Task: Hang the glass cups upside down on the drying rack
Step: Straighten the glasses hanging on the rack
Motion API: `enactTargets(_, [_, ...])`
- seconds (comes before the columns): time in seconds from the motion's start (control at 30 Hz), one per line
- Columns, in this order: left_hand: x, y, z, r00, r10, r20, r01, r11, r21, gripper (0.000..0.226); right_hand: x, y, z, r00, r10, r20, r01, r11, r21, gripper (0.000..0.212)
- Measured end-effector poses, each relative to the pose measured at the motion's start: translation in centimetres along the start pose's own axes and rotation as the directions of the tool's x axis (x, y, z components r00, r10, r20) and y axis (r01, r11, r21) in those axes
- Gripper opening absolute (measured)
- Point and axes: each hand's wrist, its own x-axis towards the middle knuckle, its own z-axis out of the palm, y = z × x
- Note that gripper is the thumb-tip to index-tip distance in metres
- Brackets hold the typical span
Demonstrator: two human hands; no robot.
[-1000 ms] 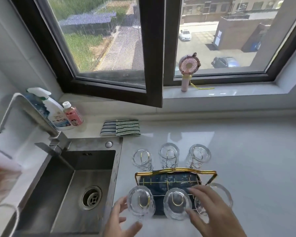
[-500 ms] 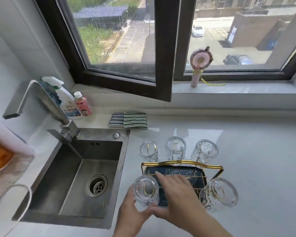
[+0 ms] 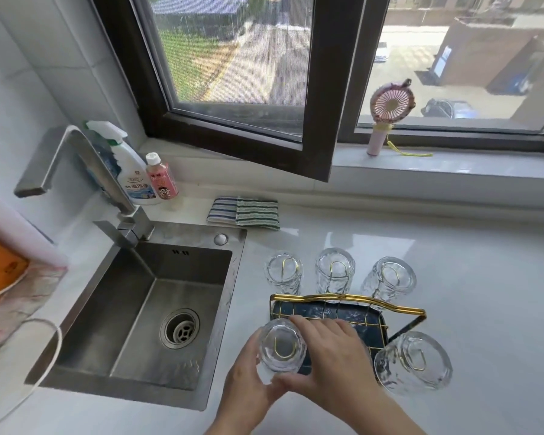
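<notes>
**Glass cups on the rack: smooth, brittle, best held by the wall**

5 glass cups show upside down on the gold-wire drying rack (image 3: 347,301), which stands on the white surface (image 3: 453,277) beside the sink (image 3: 145,312). The left hand (image 3: 248,375) wraps the wall of the front-left cup (image 3: 281,346), seated over its prong. The right hand (image 3: 330,353) lies over the front middle of the rack, fingers spread; I cannot tell whether it grips anything beneath. The cups look rigid, slick and likely breakable, fairly light. Grip around the ribbed side, not the rim, and lower straight over the prong.
</notes>
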Motion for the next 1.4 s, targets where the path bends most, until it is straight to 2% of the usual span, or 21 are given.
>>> enactTargets(0.27, [0.1,-0.2,0.0,1.000,-0.003,0.023,0.003,1.000,0.028,0.087,0.0,-0.1,0.0,1.000,0.006,-0.005,-0.006,1.000,0.001,0.080])
enactTargets(0.83, [-0.1,0.1,0.1,1.000,0.016,0.024,-0.017,0.999,0.041,0.084,-0.4,-0.5,-0.7,1.000,-0.012,-0.006,0.012,1.000,0.005,0.080])
enactTargets(0.93, [-0.2,0.1,0.1,0.999,0.012,0.039,-0.014,0.999,0.049,0.091,-0.4,-0.4,-1.1,0.999,-0.031,0.010,0.031,0.999,-0.023,0.089])
enactTargets(1.0, [-0.4,0.2,-0.1,0.999,0.010,0.048,-0.013,0.998,0.069,0.105,-0.7,0.3,-1.8,0.999,-0.017,0.036,0.019,0.998,-0.052,0.101])
enactTargets(1.13, [-1.3,0.7,-0.8,0.995,0.097,0.031,-0.099,0.989,0.108,0.120,-2.4,3.6,-3.4,0.976,0.135,0.168,-0.128,0.990,-0.057,0.121])
enactTargets(1.2, [-2.2,1.4,-1.1,0.984,0.171,-0.048,-0.164,0.979,0.121,0.126,-3.6,5.4,-4.0,0.956,0.196,0.218,-0.182,0.980,-0.083,0.125])
enactTargets(1.23, [-2.8,1.9,-1.2,0.962,0.243,-0.125,-0.226,0.965,0.133,0.124,-4.0,6.0,-4.2,0.950,0.212,0.228,-0.194,0.976,-0.100,0.124])
enactTargets(1.3, [-4.1,3.2,-0.9,0.863,0.438,-0.251,-0.415,0.899,0.141,0.098,-4.5,6.5,-4.3,0.945,0.222,0.238,-0.198,0.973,-0.122,0.121])
enactTargets(1.37, [-5.3,4.2,0.2,0.780,0.581,-0.233,-0.567,0.814,0.128,0.064,-4.5,6.4,-4.0,0.948,0.207,0.240,-0.190,0.977,-0.093,0.120])
enactTargets(1.4, [-5.8,4.6,0.9,0.783,0.602,-0.158,-0.588,0.799,0.128,0.051,-4.5,6.2,-3.8,0.953,0.195,0.232,-0.184,0.980,-0.070,0.119])
